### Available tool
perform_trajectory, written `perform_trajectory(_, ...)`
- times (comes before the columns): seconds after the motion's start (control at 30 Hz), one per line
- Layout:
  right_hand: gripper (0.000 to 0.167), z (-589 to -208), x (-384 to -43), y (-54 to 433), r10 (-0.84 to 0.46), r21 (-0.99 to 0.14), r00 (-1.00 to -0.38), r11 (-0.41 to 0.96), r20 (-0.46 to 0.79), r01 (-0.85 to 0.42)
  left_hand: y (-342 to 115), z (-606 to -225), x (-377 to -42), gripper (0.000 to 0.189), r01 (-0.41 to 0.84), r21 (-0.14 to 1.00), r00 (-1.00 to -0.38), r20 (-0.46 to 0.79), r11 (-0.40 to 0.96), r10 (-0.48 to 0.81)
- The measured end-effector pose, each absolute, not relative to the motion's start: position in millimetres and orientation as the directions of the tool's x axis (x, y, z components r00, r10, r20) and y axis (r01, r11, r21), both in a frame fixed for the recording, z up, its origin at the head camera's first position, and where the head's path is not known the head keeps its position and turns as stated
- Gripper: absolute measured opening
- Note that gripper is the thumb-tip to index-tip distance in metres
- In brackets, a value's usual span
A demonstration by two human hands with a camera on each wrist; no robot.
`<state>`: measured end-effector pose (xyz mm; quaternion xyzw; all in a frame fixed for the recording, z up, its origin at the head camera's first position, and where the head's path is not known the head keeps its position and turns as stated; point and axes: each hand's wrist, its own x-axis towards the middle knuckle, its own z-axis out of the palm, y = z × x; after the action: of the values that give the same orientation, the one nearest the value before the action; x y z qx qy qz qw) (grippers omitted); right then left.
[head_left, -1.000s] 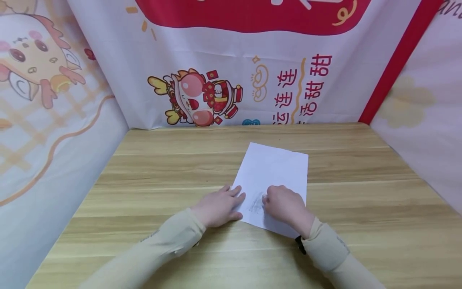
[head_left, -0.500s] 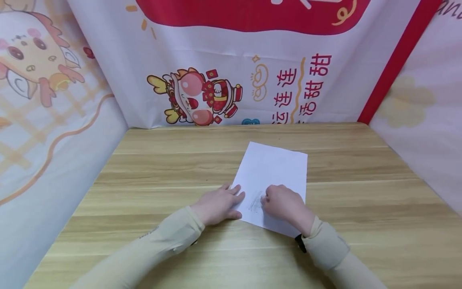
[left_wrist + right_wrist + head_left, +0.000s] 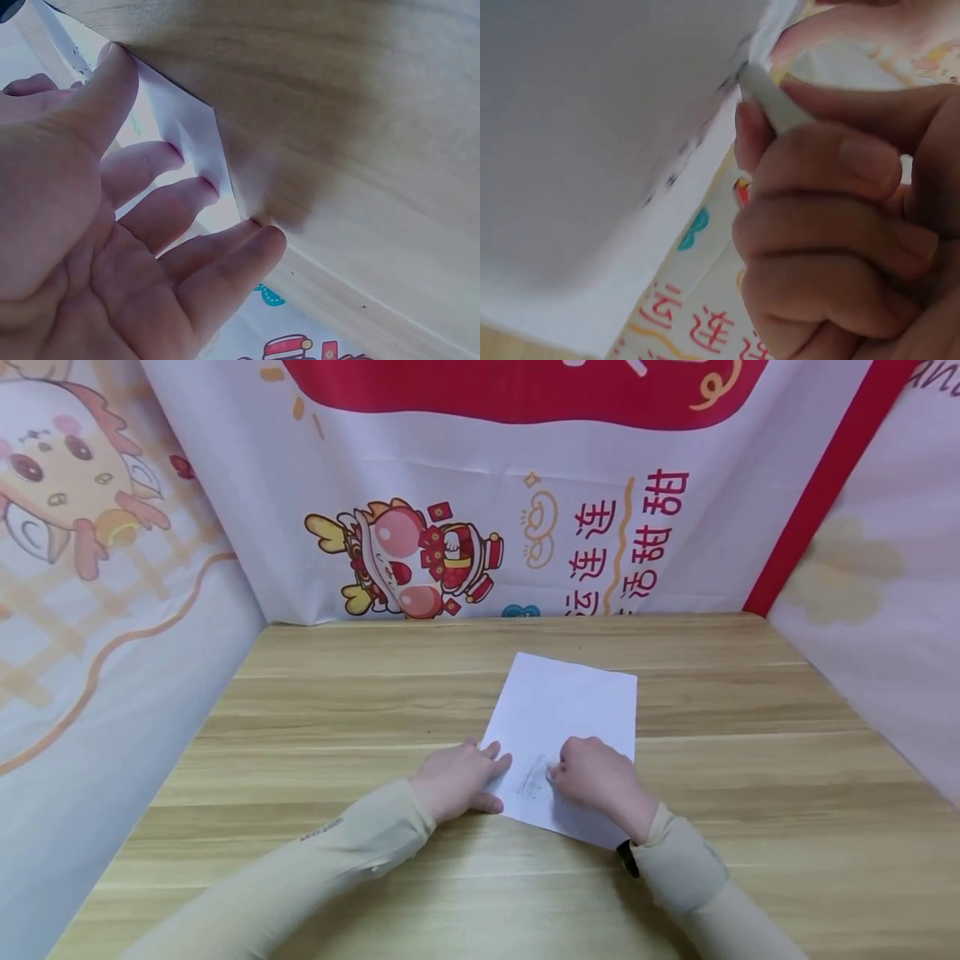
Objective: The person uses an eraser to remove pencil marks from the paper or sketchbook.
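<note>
A white sheet of paper (image 3: 573, 702) lies at a slant on the wooden table, with a grey pencil smudge (image 3: 532, 778) near its lower left. My right hand (image 3: 600, 779) pinches a small white eraser (image 3: 780, 105) between thumb and index finger, the other fingers curled into the palm. The eraser's tip, darkened, meets the paper beside the smudge. Dark crumbs (image 3: 671, 180) dot the sheet in the right wrist view. My left hand (image 3: 459, 779) rests with spread fingers on the paper's left edge; in the left wrist view its fingertips (image 3: 202, 187) press near the corner.
The wooden table (image 3: 337, 693) extends around the sheet on all sides. A printed white and red cloth (image 3: 465, 460) hangs behind its far edge, and patterned cloths hang at the left and right. A black band (image 3: 628, 858) sits at the right wrist.
My right hand with the eraser makes small strokes beside the smudge and is now slightly farther right. My left wrist and sleeve have shifted a little to the right, fingers still on the paper.
</note>
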<state>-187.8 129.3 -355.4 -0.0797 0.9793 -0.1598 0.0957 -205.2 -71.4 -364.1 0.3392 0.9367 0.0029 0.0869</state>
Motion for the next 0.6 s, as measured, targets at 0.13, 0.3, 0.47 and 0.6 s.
perform_trajectory(0.13,0.024,-355.5,-187.5,127.2,-0.236,-0.349,-0.957,0.922,-0.167,-0.167,-70.7,-363.5,-206.7,0.064,0.653,0.035,-0.745,-0.145,0.756,0.651)
perform_trajectory(0.3,0.024,-355.2,-186.3,126.5,-0.218,-0.332,-0.964,0.93,-0.154,-0.157,-69.1,-362.1,-208.5,0.06,0.668,0.011,-0.736,-0.138,0.744,0.663)
perform_trajectory(0.47,0.024,-356.1,-186.4,125.2,-0.251,-0.367,-0.955,0.913,-0.16,-0.179,-68.0,-362.1,-209.1,0.06,0.671,-0.004,-0.734,-0.139,0.741,0.664)
perform_trajectory(0.6,0.025,-356.3,-186.5,124.3,-0.228,-0.354,-0.962,0.921,-0.15,-0.163,-68.0,-361.7,-208.4,0.06,0.679,-0.013,-0.728,-0.133,0.734,0.672)
